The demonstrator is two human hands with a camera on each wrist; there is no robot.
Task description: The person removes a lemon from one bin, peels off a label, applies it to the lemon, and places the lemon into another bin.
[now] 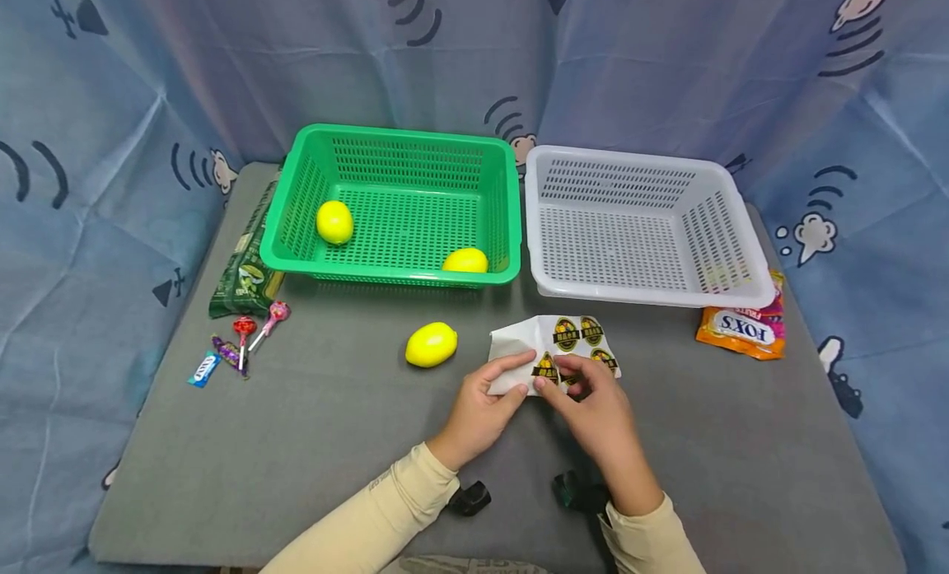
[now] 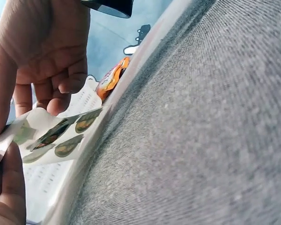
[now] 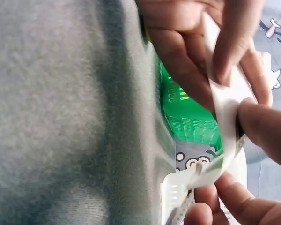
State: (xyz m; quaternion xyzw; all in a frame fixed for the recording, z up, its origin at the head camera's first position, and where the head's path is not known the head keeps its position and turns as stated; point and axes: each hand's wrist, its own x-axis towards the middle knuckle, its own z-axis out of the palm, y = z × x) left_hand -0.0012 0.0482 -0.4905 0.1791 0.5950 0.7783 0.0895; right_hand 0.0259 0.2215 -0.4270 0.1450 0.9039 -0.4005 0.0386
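A white sheet of round black-and-gold stickers (image 1: 511, 338) is held a little in front of the two baskets, bent in the right wrist view. My left hand (image 1: 478, 409) pinches its left part between thumb and fingers. At a sticker near the sheet's front edge, my right hand (image 1: 599, 413) pinches with thumb and forefinger; its other fingers curl loosely in the left wrist view. Whether that sticker's edge is lifted I cannot tell. A yellow lemon (image 1: 432, 345) lies on the table, left of the sheet and apart from both hands.
Behind stand a green basket (image 1: 393, 276) with two lemons (image 1: 334, 222) and a white basket (image 1: 645, 294). At left lie a green snack bag (image 1: 248, 282), lollipops (image 1: 245, 327) and small wrapped candies (image 1: 203, 368). An orange candy bag (image 1: 741, 331) sits at right.
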